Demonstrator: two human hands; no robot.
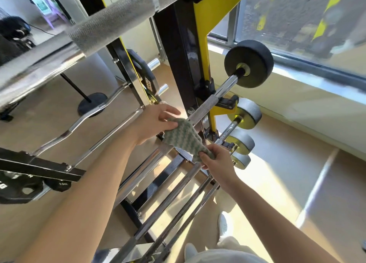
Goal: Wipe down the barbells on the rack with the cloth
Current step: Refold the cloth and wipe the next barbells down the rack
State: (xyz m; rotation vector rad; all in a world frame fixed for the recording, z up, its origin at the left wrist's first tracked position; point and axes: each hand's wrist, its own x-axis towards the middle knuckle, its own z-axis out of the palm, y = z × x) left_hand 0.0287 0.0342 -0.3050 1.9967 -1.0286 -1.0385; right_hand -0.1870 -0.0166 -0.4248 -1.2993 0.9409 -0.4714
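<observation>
A green-and-white striped cloth point(183, 139) is stretched between my two hands in front of the rack. My left hand point(156, 122) pinches its upper end and my right hand point(216, 160) grips its lower end. Just behind the cloth a chrome barbell with a knurled grip point(206, 107) rests on the black-and-yellow rack point(202, 50) and ends in a black round weight point(249, 63). Several more chrome barbells point(178, 207) lie on lower pegs beneath my hands. A thick knurled bar point(111, 24) crosses close overhead at the upper left.
Smaller grey-ended barbells point(247, 114) stick out at the rack's right side. A curl bar point(83, 122) and black weight plates point(23, 189) sit to the left. A window ledge point(297, 88) runs along the right. My white shoes point(224, 225) stand on the tan floor.
</observation>
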